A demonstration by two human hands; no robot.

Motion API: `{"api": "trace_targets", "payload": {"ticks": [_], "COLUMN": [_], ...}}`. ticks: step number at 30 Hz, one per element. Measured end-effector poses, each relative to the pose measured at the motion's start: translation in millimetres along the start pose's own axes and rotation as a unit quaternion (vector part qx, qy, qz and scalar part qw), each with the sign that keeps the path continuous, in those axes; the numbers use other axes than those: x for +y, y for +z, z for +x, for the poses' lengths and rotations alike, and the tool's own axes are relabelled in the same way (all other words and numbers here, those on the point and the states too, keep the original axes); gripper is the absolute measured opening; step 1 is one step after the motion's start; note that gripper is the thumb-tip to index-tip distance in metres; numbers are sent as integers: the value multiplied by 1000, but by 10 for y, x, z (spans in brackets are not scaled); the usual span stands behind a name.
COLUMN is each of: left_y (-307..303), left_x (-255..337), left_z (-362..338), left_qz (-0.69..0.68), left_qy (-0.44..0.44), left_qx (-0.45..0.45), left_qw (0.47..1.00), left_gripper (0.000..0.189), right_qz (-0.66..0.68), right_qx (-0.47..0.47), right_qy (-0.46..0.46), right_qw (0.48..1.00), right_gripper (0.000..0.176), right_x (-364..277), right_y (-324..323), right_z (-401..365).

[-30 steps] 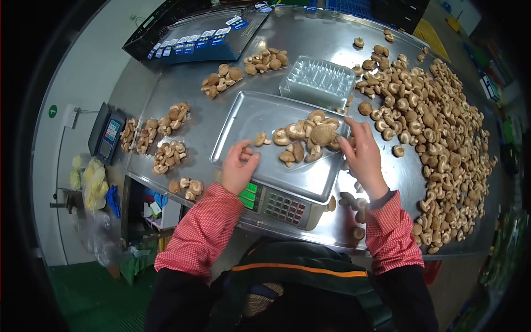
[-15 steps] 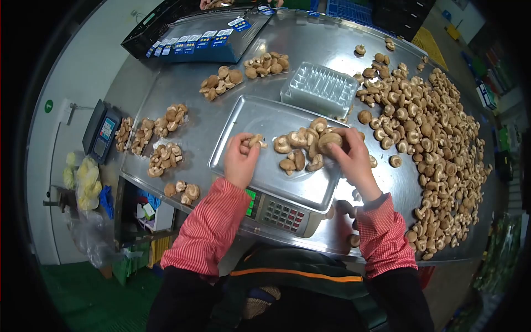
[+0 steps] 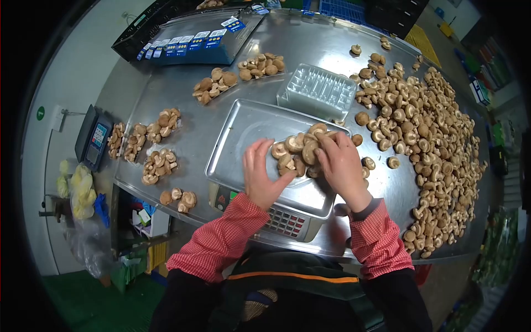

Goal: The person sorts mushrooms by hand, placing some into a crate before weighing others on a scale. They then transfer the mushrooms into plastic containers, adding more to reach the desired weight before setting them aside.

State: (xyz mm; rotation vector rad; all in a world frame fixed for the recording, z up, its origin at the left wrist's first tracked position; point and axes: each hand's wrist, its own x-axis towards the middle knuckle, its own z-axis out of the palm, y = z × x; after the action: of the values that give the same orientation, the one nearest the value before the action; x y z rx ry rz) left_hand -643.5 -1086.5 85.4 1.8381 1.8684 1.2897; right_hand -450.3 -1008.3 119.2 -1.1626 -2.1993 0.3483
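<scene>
Several brown mushrooms [image 3: 296, 145] lie heaped in a clear tray on the metal pan [image 3: 243, 119] of a weighing scale. At the heap's left side is my left hand [image 3: 262, 176], fingers apart, its thumb against a lower mushroom. My right hand [image 3: 341, 166] reaches over the heap's right side, its fingers wrapped round a mushroom there. The scale's keypad [image 3: 285, 222] shows below the pan, partly behind my left wrist and sleeve.
A large mushroom pile [image 3: 437, 149] covers the table's right side. Stacked clear trays [image 3: 321, 88] stand behind the scale. Filled trays [image 3: 160, 165] sit at the left, near another scale [image 3: 94, 138]. A black crate [image 3: 138, 33] holds labels at the back left.
My left hand has let go of its small mushroom and moved right to the heap with fingers spread. My right hand has shifted slightly left and down over the mushrooms. The view has shifted slightly.
</scene>
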Motion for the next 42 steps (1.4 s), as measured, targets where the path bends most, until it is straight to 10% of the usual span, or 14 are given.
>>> {"api": "trace_targets", "payload": {"ticks": [4,15,24,30,42], "left_y": [172,94,-381,-829,-252], "left_x": [106,-309,-501,-728,-731], "left_z": [135,428,175,-82,336], "left_qz": [-15,50,-293,-236,95], "left_qy": [-14,112,-254,-318,5], "left_qx": [-48,-204,13,-81,-91], "left_qw": [999,971,922,915,991], "left_gripper": [106,85,44,33,43], "right_qz": [27,-31,151,139,126], "right_qx": [79,38,45,42,50], "right_qy": [60,96,177,179,110], "right_qw": [995,994,972,973,985], "right_gripper": [24,17,17,18,16], "right_x": [129,366,562,596,426], "right_y": [-59,295,-43,-110,-105], "right_z": [5,-470,-611,-639,-398]}}
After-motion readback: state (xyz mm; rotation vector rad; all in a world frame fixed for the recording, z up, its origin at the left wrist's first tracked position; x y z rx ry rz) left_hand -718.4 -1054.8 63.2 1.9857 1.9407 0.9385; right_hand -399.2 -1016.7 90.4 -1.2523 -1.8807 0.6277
